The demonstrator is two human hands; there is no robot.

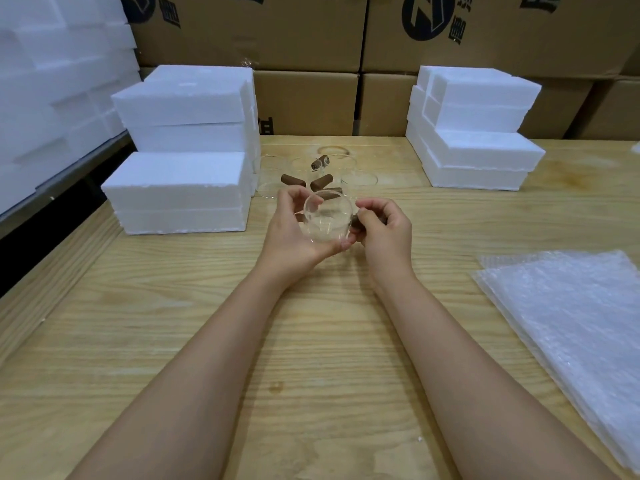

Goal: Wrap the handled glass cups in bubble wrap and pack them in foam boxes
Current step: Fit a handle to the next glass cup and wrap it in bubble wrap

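A clear glass cup point(327, 216) lies tilted between both hands above the middle of the wooden table point(214, 327), its mouth turned toward me. My left hand point(294, 230) cradles the cup from the left and below, fingers curled around its wall. My right hand point(384, 226) grips the cup's brown handle at its right side. Behind the hands stand several more glass cups with brown handles point(313, 180). A stack of bubble wrap sheets point(571, 327) lies at the right. White foam boxes point(180, 188) are stacked at the left, and more foam boxes point(474, 143) at the back right.
Cardboard cartons point(304, 102) line the wall behind the table. More foam pieces point(52, 81) are piled on a shelf at the far left. Bare wood shows in front of my hands, between my forearms.
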